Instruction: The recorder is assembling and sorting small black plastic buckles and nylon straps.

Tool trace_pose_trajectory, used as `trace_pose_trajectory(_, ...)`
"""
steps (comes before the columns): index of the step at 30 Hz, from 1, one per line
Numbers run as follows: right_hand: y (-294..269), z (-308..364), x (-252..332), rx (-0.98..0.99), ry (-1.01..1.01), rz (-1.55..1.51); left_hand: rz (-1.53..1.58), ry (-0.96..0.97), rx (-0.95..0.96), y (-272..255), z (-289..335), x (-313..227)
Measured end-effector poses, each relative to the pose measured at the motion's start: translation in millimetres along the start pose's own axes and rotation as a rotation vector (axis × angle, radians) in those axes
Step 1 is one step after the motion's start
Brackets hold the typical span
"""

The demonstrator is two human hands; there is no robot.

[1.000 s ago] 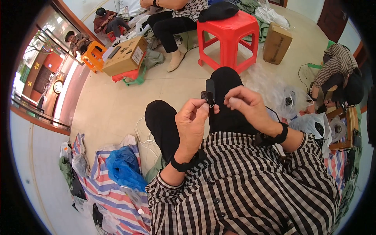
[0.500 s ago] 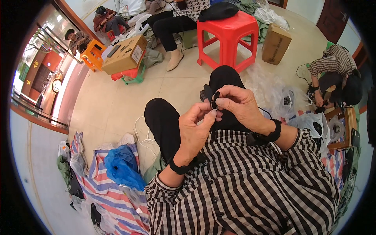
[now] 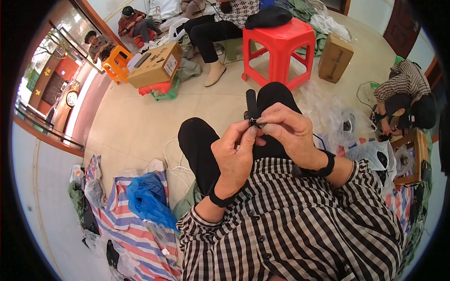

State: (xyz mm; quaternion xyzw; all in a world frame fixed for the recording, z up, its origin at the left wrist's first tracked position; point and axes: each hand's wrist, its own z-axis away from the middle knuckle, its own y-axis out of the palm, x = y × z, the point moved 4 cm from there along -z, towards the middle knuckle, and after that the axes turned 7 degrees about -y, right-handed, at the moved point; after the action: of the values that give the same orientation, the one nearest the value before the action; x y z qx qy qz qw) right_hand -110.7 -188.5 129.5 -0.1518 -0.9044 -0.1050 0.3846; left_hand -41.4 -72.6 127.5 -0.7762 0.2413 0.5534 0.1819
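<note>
Between my hands is a small black strap-like piece, its rounded end sticking up beyond my fingers and textured along one edge. My left hand pinches its lower end with thumb and forefinger. From the other side my right hand grips the same end, thumb against fingers. The fingertips of both hands meet there, above my thighs, and cover the detail of that end. A black band circles each of my wrists.
A red stool bearing a black bag stands ahead, beside a cardboard box. Another box rests farther left. Clear plastic bags lie right, a blue bag left on a striped sheet. Several people sit around.
The black piece has been turned: its long end now points up above my fingers. My right fingers have lowered slightly onto the end that my left hand pinches.
</note>
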Motion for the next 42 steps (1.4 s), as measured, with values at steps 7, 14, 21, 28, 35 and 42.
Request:
trace_pose_trajectory(7, 17, 7, -3, -0.137, 0.144, -0.287, -0.089, 0.106, -0.054, -4, 5, -4)
trace_pose_trajectory(14, 19, 4, -3, -0.201, 0.388, -0.446, -0.360, 0.327, -0.187, -9, 4, -7)
trace_pose_trajectory(21, 22, 4, -4, -0.257, 0.455, -0.530, -0.548, 0.472, -0.197, -8, 3, -14)
trace_pose_trajectory(28, 24, -1, -8, -0.292, 0.464, -0.703, -0.334, 0.307, -0.184, -5, -2, -12)
trace_pose_trajectory(35, 17, 1, -13, -0.242, 0.395, -0.573, -0.352, 0.205, 0.015, -7, -11, -19)
trace_pose_trajectory(42, 23, -6, -11, -0.288, 0.409, -0.586, -0.372, 0.230, -0.055, -5, -13, -28)
